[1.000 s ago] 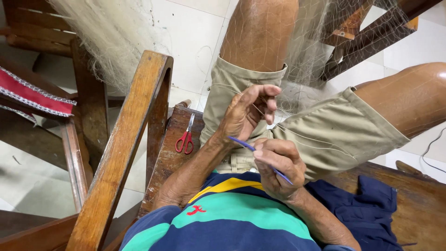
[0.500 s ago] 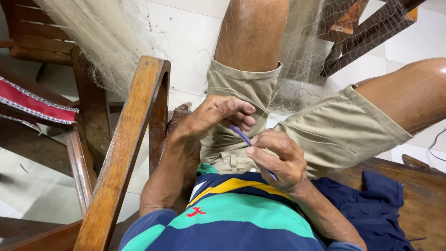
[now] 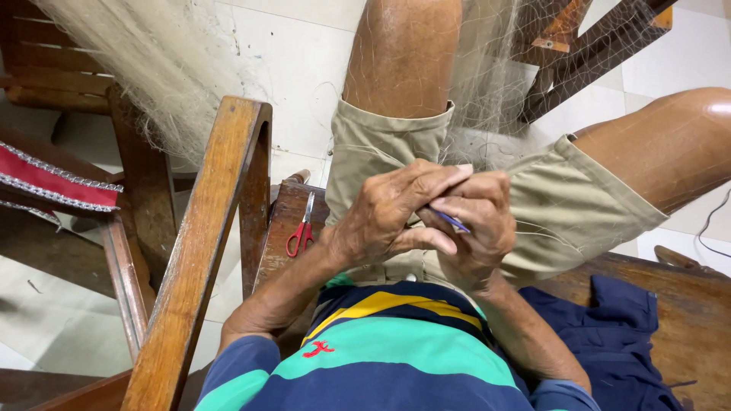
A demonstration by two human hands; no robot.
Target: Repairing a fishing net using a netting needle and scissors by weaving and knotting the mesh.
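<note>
- Both hands have closed together since half a second ago: the left hand [image 3: 388, 217] now wraps over the right hand [image 3: 476, 224] above the lap.
- Right hand is curled tight on a thin blue netting needle [image 3: 451, 220]; left fingers [image 3: 445, 176] pinch shut at its tip, probably on thread too fine to see.
- Pale fine-mesh fishing net [image 3: 152, 68] hangs far left and drapes across the knees.
- Red-handled scissors [image 3: 301, 228] lie on the wooden seat [image 3: 285, 221], left of the thigh.
- Risk: the needle could snag neighbouring mesh, with the net so bunched.
</note>
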